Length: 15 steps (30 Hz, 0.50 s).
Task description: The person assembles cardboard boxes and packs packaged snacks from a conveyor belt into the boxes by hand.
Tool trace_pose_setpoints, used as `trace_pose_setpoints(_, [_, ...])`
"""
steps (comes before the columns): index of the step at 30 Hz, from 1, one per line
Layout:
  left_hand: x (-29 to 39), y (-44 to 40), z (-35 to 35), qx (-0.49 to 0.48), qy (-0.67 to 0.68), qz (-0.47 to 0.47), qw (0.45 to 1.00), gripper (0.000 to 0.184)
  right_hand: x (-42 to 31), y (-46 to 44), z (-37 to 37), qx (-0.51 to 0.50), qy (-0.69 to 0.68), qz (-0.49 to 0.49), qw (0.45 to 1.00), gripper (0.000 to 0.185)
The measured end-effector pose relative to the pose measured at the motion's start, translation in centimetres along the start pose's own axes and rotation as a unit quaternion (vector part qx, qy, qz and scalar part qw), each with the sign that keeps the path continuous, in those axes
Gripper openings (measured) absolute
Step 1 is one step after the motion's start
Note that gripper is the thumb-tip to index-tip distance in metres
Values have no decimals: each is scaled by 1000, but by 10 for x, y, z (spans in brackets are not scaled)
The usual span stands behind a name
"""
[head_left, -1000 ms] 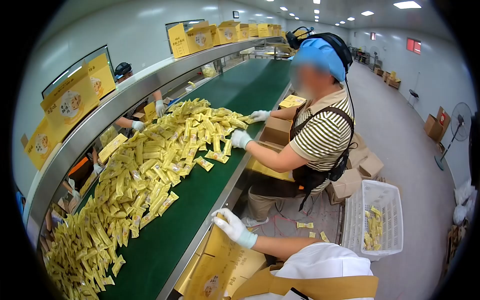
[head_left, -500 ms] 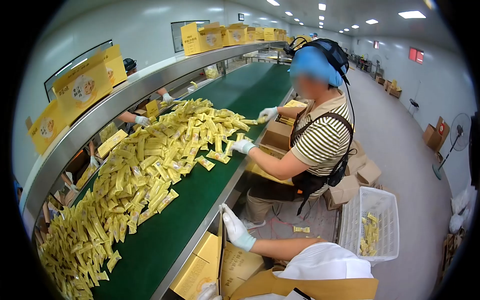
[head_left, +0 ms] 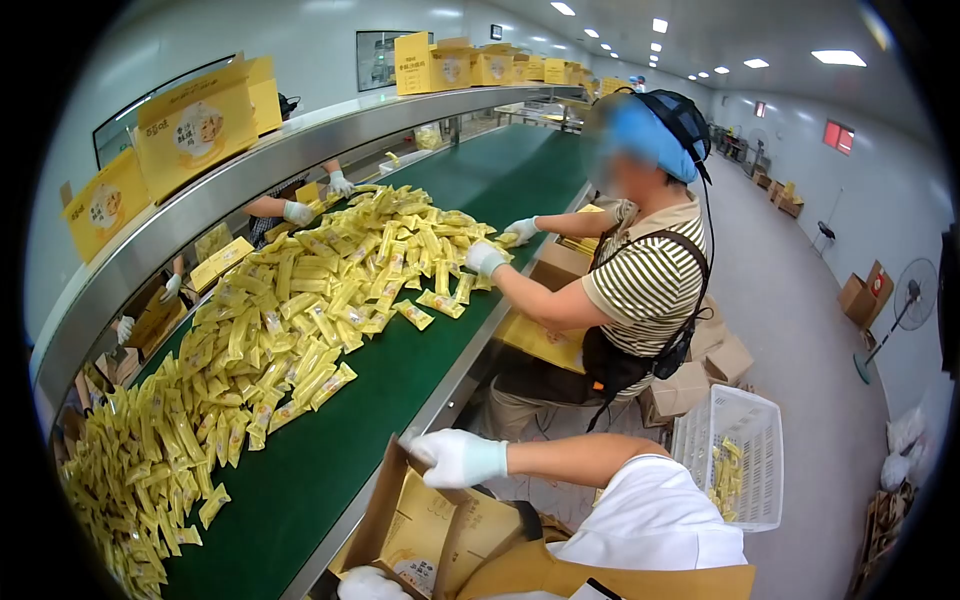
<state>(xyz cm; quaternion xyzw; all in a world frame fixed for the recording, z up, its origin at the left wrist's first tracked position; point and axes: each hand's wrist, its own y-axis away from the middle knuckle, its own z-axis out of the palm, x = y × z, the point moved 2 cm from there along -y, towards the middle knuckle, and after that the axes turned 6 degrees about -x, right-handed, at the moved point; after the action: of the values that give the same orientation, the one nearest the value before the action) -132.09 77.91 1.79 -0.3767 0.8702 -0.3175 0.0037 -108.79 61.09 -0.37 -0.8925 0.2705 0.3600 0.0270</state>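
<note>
An open yellow carton (head_left: 415, 520) tilts beside the conveyor's metal edge at the bottom, its brown inner side showing. My right hand (head_left: 455, 458), in a white glove, has its fingers closed on the carton's upper edge. Low in the view, my gloved left hand (head_left: 372, 584) lies against the carton's lower edge; its fingers are partly cut off by the frame. A large heap of yellow wrapped packets (head_left: 290, 300) covers much of the green conveyor belt (head_left: 370, 400) beyond the carton.
A co-worker (head_left: 650, 260) in a striped shirt reaches to the heap from the right. Other gloved hands (head_left: 298, 212) work across the belt. Yellow cartons (head_left: 195, 130) stand on the upper shelf. A white crate (head_left: 750, 460) with packets and brown boxes (head_left: 680, 390) stand on the floor.
The carton has turned and opened out beside the belt. My right hand has moved slightly left and down to its edge. My left hand has moved left. The co-worker's hands have shifted at the heap.
</note>
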Motion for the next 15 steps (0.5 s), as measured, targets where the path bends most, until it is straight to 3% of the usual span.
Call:
trace_pose_setpoints(1, [-9, 0, -3, 18, -27, -18, 999, 23, -18, 2, -2, -18, 66, -63, 996, 28])
trace_pose_setpoints(3, [-36, 17, 15, -107, -92, -89, 986, 28, -50, -4, 5, -154, 164, -36, 974, 31])
trace_pose_setpoints(6, [-62, 24, 38, -230, -80, -163, 956, 22, -59, -29, 43, -172, 246, -76, 951, 35])
trace_pose_setpoints(8, [-69, 20, 48, -283, -34, -192, 939, 21, -52, -44, 45, -217, 218, -128, 943, 43])
trace_pose_setpoints(9, [-76, 21, 51, -255, -58, -179, 948, 19, -51, -51, 43, -237, 204, -155, 937, 47])
trace_pose_setpoints(10, [-86, 24, 52, -227, -83, -163, 957, 41, -52, -56, 33, -317, 178, -110, 925, 70])
trace_pose_setpoints(11, [-85, 10, 42, -199, -107, -147, 963, 66, -47, -57, 28, -319, 138, -145, 926, 75])
trace_pose_setpoints(12, [-76, -1, 26, -113, -137, -188, 966, 57, -35, -56, 23, -321, 98, -178, 925, 80])
trace_pose_setpoints(13, [-54, -16, 11, -40, -313, -238, 919, 44, -23, -53, 19, -321, 58, -211, 921, 85])
trace_pose_setpoints(14, [-55, -13, 15, -15, -329, -291, 898, 43, -15, -49, 21, -331, 35, -212, 919, 106])
trace_pose_setpoints(15, [-56, -9, 17, 9, -343, -344, 874, 42, -10, -44, 24, -290, -7, -185, 939, 112])
